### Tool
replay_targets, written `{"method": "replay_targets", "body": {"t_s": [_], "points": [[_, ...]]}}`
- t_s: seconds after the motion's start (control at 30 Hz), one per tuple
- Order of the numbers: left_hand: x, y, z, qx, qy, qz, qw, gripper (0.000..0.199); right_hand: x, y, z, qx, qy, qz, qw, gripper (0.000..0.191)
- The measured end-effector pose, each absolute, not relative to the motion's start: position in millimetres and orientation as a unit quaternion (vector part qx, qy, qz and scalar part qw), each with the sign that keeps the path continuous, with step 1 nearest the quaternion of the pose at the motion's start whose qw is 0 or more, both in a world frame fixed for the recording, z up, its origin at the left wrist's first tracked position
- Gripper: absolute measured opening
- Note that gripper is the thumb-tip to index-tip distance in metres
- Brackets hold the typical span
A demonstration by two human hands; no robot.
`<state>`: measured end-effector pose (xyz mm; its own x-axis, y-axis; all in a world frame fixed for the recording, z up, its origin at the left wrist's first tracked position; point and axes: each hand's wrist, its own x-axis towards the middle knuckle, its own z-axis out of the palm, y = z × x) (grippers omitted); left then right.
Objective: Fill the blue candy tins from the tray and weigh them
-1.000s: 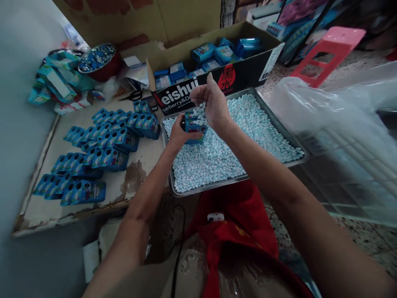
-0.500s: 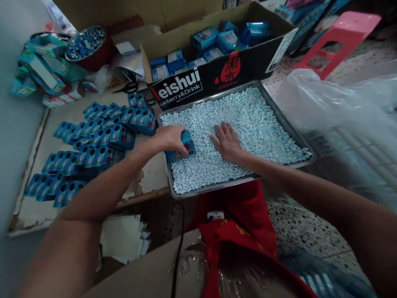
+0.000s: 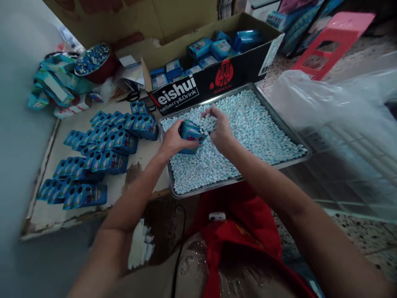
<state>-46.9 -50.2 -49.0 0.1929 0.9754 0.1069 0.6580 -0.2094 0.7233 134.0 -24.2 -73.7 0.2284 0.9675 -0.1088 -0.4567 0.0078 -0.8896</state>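
My left hand (image 3: 174, 140) grips a small blue box (image 3: 190, 131) over the left part of a metal tray (image 3: 302, 156). The box lies tilted, its one end toward my right hand. Pale blue and white candies (image 3: 260, 136) cover the tray in a thick layer. My right hand (image 3: 219, 129) is cupped around a heap of these candies (image 3: 207, 123), close beside the end of the box. Some candies sit between the two hands.
Rows of blue boxes (image 3: 118, 142) stand on the table (image 3: 56, 140) at left. Behind the tray is a large carton (image 3: 186, 93) holding blue packs. A red bowl (image 3: 105, 68), scissors (image 3: 130, 96), a clear plastic bag (image 3: 313, 97) and a pink stool (image 3: 350, 27) surround the work area.
My right hand has lifted from lying flat on the candies, and now holds a heap of them near the box. My left hand has tilted the box and moved it slightly right.
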Motion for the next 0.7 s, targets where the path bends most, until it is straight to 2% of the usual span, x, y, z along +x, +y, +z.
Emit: {"method": "replay_targets", "body": {"t_s": [0.1, 0.3, 0.5, 0.7], "points": [[-35, -65, -74, 0.663, 0.527, 0.419, 0.327, 0.093, 147, -16, -40, -0.398, -0.341, 0.564, 0.638, 0.062], [-5, -57, -94, 0.63, 0.468, 0.486, 0.384, 0.086, 148, -15, -17, -0.392, -0.416, 0.514, 0.64, 0.06], [-8, -54, -80, 0.632, 0.533, 0.45, 0.337, 0.084, 150, -20, -21, -0.402, -0.437, 0.507, 0.625, 0.055], [-36, -58, -73, 0.599, 0.514, 0.468, 0.398, 0.079, 184, 2, -64, -0.472, -0.511, 0.429, 0.577, 0.041]]}}
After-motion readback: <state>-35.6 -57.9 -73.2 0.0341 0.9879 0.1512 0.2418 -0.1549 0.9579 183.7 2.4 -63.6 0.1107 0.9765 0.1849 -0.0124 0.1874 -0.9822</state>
